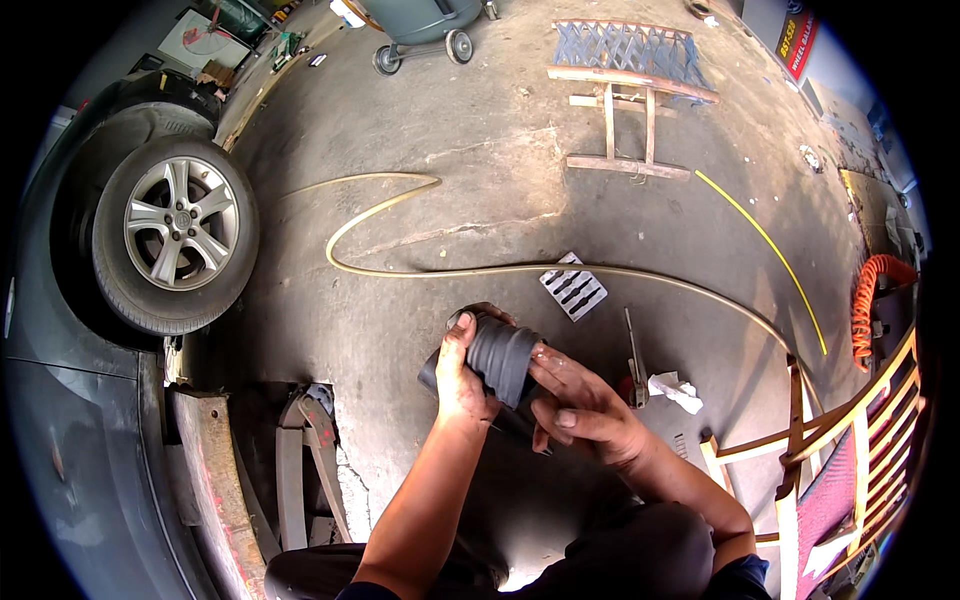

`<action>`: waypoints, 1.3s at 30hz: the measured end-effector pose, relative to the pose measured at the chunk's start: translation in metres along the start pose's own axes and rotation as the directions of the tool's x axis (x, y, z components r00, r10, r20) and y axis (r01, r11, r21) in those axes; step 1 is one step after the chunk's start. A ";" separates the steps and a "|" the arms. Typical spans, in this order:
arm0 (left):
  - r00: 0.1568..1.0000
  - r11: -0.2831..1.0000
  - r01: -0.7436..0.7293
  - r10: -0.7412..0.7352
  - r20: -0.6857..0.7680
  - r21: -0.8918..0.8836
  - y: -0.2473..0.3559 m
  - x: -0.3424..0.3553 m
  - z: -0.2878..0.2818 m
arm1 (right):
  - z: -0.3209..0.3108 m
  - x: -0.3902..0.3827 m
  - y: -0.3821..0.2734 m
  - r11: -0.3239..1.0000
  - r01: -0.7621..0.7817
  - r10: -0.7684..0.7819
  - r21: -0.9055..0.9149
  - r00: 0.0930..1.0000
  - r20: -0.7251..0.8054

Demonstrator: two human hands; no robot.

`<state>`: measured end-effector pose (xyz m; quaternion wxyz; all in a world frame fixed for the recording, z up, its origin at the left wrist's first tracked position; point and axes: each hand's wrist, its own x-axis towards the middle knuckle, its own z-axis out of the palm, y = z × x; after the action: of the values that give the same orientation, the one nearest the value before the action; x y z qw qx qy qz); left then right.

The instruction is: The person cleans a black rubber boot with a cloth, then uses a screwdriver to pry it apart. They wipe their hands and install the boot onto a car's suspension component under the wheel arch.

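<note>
A ribbed black rubber boot (pixel 500 355) sits tilted above the floor between my hands. My left hand (pixel 463 378) is closed round it, thumb along the upper left side and fingers wrapping over the far edge. From the right, my right hand (pixel 590 408) grips the boot's right end, fingertips pressed on the rubber and thumb bent below them. A dark part of the piece juts out beyond my left thumb. Its underside, and whatever lies inside it, is hidden by my hands and the shadow beneath.
At left stands a car with a wheel (pixel 181 233) beside a lift arm (pixel 292 470). A hose (pixel 470 273) curves across the floor past a white tray (pixel 573 287) with dark pieces. A screwdriver-like tool (pixel 634 355), crumpled tissue (pixel 677 391), folding stool (pixel 630 100) and wooden chair (pixel 860 450) surround me.
</note>
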<state>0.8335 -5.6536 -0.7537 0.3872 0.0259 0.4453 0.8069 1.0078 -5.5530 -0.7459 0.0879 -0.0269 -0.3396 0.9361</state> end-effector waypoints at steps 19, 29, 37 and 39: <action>0.997 0.997 0.071 -0.071 0.031 0.006 -0.012 -0.014 -0.008 | -0.058 0.004 0.017 0.203 0.333 -0.231 -0.921 0.930 0.285; 0.984 0.973 -0.123 0.095 0.147 0.195 -0.032 -0.001 -0.038 | -0.023 -0.003 0.017 0.408 0.133 -0.008 -0.903 0.990 0.143; 0.986 0.999 0.034 -0.033 0.161 -0.004 -0.035 0.002 -0.016 | -0.037 -0.004 0.030 0.509 0.175 -0.123 -0.842 0.984 0.130; 0.997 0.996 0.080 -0.079 0.028 -0.044 -0.044 -0.011 -0.010 | -0.017 -0.001 0.012 0.489 0.133 -0.090 -0.862 0.991 0.102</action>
<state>0.8634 -5.6540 -0.7888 0.4252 0.0101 0.4224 0.8004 1.0090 -5.5515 -0.7665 0.1155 -0.0253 -0.7656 0.6323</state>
